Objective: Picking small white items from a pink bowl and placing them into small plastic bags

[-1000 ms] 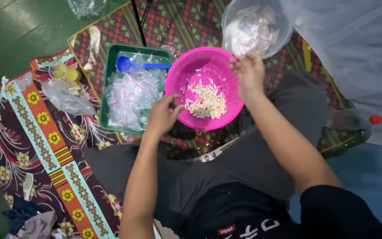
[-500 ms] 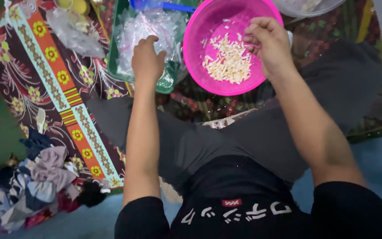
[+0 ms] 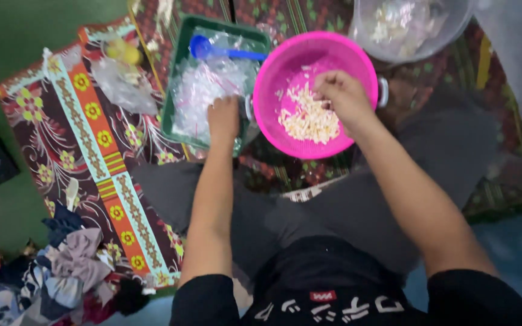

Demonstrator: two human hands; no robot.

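Tray (image 3: 179,90) of clear plastic bags (image 3: 203,96) sits just left of the pink basket (image 3: 273,72), touching its rim, long axis running away from you. Your left hand (image 3: 223,118) rests on the bags at the tray's near end, fingers curled; whether it grips one, you cannot tell. Inside the basket, your right hand (image 3: 342,93) pinches into the pale pieces (image 3: 309,121). The left is nearer the bags; a blue scoop (image 3: 212,49) lies at the tray's far end.
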